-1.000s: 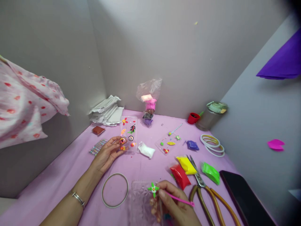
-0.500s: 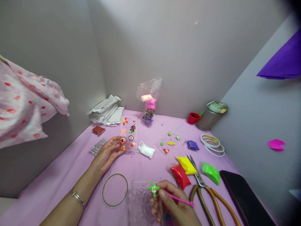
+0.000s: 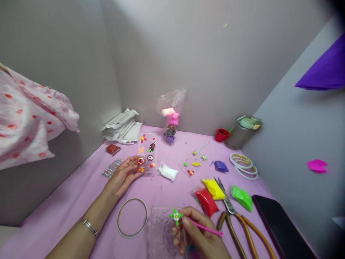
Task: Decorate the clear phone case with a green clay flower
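Observation:
My left hand (image 3: 125, 176) pinches the lower left edge of a clear, phone-case-like panel (image 3: 147, 142) decorated with small coloured flower and leaf shapes. My right hand (image 3: 198, 230) is closed around a thin pink stick (image 3: 206, 228) with a small knob at its end. By its fingertips is a green and white star-shaped flower (image 3: 175, 217); whether it is stuck to the stick or pinched I cannot tell. Under that hand lies a clear patterned tray (image 3: 161, 233), its right side partly hidden by the fingers. A white clay packet (image 3: 168, 172) lies just right of the panel.
A round bangle (image 3: 132, 218) lies between my arms. To the right are red (image 3: 207, 202), yellow (image 3: 214, 189) and green packets (image 3: 242, 198), scissors (image 3: 229, 207) and a black phone (image 3: 280, 226). Another decorated clear sheet (image 3: 185, 158) lies farther back, near stacked white bangles (image 3: 243, 166).

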`<control>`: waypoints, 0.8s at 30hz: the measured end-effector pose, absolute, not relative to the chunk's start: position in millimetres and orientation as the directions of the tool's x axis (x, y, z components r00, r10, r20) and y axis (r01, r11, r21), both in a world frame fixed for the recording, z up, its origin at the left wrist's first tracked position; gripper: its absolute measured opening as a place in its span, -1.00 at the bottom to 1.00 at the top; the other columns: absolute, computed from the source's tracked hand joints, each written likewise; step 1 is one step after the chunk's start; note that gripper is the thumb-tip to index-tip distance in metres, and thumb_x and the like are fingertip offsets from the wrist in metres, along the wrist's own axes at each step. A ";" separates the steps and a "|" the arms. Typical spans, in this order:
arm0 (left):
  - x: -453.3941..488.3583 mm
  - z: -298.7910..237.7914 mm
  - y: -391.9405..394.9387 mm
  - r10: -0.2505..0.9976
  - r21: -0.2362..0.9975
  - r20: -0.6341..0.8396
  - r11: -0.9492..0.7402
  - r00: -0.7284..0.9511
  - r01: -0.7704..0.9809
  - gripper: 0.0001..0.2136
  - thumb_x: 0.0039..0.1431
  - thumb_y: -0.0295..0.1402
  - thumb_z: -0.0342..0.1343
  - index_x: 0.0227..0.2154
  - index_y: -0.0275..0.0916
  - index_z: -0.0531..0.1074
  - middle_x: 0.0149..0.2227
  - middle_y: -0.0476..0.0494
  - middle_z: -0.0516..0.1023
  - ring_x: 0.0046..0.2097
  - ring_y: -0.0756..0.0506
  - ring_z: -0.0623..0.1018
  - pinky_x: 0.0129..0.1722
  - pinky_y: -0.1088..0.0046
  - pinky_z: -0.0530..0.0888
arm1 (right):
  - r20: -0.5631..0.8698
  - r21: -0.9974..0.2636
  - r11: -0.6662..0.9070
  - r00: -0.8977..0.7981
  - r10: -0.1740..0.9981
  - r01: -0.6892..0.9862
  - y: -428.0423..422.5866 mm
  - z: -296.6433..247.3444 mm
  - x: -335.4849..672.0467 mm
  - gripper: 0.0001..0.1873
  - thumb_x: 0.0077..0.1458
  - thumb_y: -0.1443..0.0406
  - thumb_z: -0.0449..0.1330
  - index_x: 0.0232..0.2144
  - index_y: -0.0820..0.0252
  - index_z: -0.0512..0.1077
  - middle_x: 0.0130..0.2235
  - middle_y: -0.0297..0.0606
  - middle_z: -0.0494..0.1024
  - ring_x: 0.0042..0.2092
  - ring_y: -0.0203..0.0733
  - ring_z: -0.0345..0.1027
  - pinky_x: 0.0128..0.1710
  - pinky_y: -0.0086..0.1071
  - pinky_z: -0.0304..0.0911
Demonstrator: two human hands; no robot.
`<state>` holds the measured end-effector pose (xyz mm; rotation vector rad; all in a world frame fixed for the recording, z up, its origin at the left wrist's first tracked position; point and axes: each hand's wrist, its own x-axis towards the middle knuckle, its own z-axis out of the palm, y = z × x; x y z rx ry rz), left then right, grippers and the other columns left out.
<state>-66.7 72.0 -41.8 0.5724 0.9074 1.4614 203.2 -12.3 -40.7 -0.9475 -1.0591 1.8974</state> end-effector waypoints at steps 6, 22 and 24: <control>-66.9 -42.7 72.2 0.979 0.808 -0.170 0.071 -0.116 -0.584 -0.74 0.08 -0.69 0.19 -0.22 -0.25 0.53 -0.18 -0.15 0.67 -0.16 -0.15 0.67 -0.11 0.25 0.65 | -0.247 -0.897 -0.376 -0.440 0.864 -0.234 -13.7 -42.2 203.2 -0.50 0.02 -0.10 0.36 -0.35 0.23 0.48 -0.49 -0.28 0.51 -0.50 -0.31 0.38 -0.47 -0.44 0.29; -66.1 -40.0 71.3 0.978 0.804 -0.179 0.083 -0.107 -0.589 -0.75 0.09 -0.68 0.19 -0.20 -0.26 0.53 -0.20 -0.16 0.68 -0.18 -0.14 0.68 -0.10 0.25 0.64 | -0.259 -0.902 -0.375 -0.422 0.868 -0.216 -14.8 -40.5 204.6 -0.49 0.01 -0.11 0.37 -0.36 0.24 0.48 -0.52 -0.29 0.51 -0.51 -0.30 0.38 -0.47 -0.45 0.26; -66.0 -40.0 71.4 0.979 0.803 -0.177 0.082 -0.104 -0.591 -0.75 0.09 -0.68 0.19 -0.21 -0.26 0.53 -0.20 -0.16 0.68 -0.18 -0.15 0.68 -0.09 0.25 0.64 | -0.266 -0.900 -0.379 -0.419 0.868 -0.216 -14.9 -40.7 204.8 -0.49 0.01 -0.11 0.37 -0.36 0.24 0.48 -0.51 -0.28 0.52 -0.51 -0.29 0.38 -0.48 -0.44 0.25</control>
